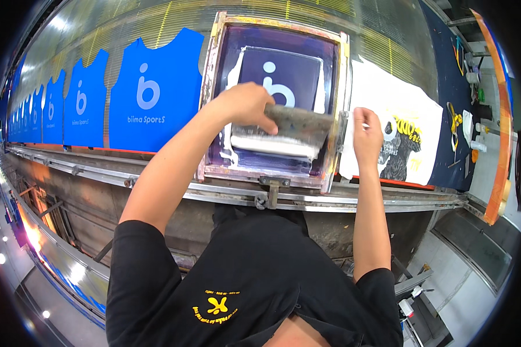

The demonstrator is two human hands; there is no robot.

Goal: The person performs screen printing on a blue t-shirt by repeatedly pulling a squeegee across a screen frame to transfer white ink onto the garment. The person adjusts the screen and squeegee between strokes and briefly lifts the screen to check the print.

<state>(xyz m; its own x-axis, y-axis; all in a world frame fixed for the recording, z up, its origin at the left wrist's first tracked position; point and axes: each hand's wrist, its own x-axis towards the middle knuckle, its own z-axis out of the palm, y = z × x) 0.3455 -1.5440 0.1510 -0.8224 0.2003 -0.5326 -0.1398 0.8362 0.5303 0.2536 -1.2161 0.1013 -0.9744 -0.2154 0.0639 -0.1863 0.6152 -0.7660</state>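
Note:
My left hand (248,105) is closed round the left end of a wide grey squeegee (301,122). The squeegee stands tilted over a dark screen printing frame (212,75), and a band of white ink (275,146) lies along its lower edge. A pale round logo (269,67) shows in the screen mesh above it. Just right of the frame, my right hand (368,136) hovers over a white printed cloth (414,110). Its fingers are curled together near a small metal fitting on the frame's side; whatever they hold, if anything, is too small to name.
Blue shirt panels (182,75) with pale logos lie in a row along the table to the left. A metal rail (324,203) runs along the near edge. Tools and small containers (474,144) sit at the far right beside an orange-edged board (495,179).

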